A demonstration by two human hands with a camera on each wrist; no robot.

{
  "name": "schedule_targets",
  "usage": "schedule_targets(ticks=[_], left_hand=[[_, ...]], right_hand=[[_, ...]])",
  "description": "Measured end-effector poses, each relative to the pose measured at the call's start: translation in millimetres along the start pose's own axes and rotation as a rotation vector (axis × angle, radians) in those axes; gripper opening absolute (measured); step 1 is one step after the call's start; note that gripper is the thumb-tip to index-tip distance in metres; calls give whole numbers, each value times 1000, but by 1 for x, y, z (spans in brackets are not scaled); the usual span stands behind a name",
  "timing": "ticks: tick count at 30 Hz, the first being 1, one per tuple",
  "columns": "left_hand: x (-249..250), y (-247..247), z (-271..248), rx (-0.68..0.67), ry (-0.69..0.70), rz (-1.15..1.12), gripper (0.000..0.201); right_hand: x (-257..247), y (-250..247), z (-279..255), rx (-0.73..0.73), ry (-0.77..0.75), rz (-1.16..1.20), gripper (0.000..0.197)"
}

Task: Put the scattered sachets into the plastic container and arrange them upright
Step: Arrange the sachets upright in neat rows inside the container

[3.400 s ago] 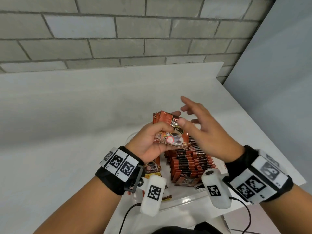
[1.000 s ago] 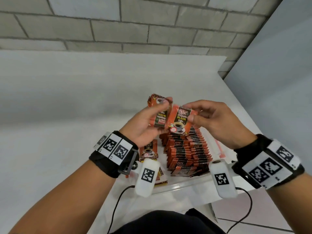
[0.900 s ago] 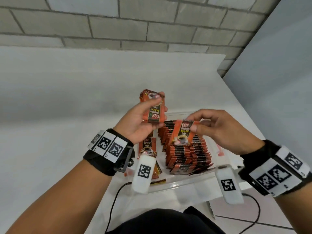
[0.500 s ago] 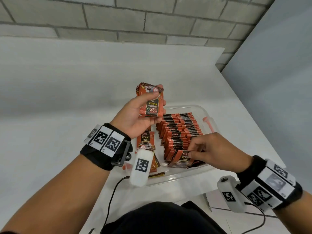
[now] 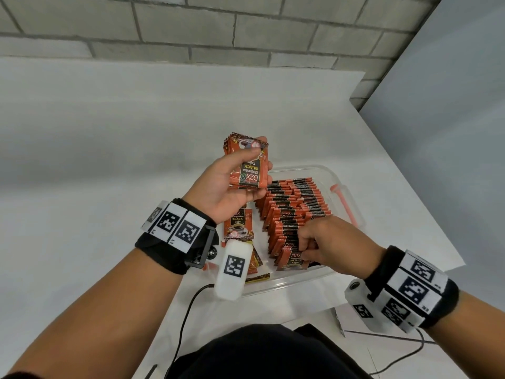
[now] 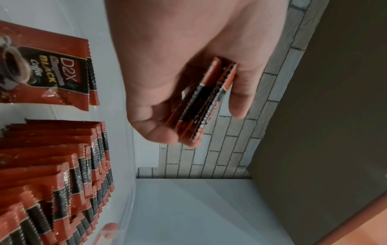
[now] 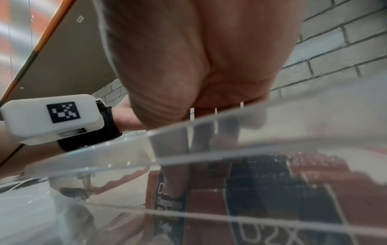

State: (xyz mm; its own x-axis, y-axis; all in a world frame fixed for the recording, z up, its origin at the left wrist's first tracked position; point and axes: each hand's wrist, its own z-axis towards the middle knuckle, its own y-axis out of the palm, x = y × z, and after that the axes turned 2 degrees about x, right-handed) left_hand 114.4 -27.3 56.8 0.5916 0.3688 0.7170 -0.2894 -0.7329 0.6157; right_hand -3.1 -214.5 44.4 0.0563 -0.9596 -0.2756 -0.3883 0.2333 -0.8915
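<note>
1. Sachets: a small stack of red-black sachets (image 5: 248, 165) is up in the air above the container's far-left corner, gripped by the L hand (image 5: 226, 184) w/ thumb across the front and fingers curled behind. The L wrist view (image 6: 201, 106) shows the stack edge-on, pinched between thumb and fingers.
2. Row of sachets (image 5: 293, 212) stands on edge inside the plastic container (image 5: 338, 181), packed front to back, leaning a bit.
3. R hand (image 5: 325, 242) is down at the near end of that row, fingers curled, pinching the front sachet (image 5: 292, 259), which sits tilted against the row, label facing the camera.
4. R wrist view: blurry thru the clear wall (image 7: 272, 132), only a fingertip on a label can be made out.
5. Loose sachets (image 5: 237, 225) lie flat on the container floor, left of the row, partly under the L wrist camera.
6. Container sits near the front-right corner of the white table (image 5: 109, 160); brick wall (image 5: 246, 31) behind.
</note>
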Motion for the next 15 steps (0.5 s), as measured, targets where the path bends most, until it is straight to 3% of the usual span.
schedule_targets(ticks=[7, 15], left_hand=[[1, -2, 0, -7, -8, -31, 29], [0, -1, 2, -53, -43, -63, 35]], right_hand=[[-2, 3, 1, -2, -18, -48, 12], [4, -12, -5, -65, -19, 108, 25]])
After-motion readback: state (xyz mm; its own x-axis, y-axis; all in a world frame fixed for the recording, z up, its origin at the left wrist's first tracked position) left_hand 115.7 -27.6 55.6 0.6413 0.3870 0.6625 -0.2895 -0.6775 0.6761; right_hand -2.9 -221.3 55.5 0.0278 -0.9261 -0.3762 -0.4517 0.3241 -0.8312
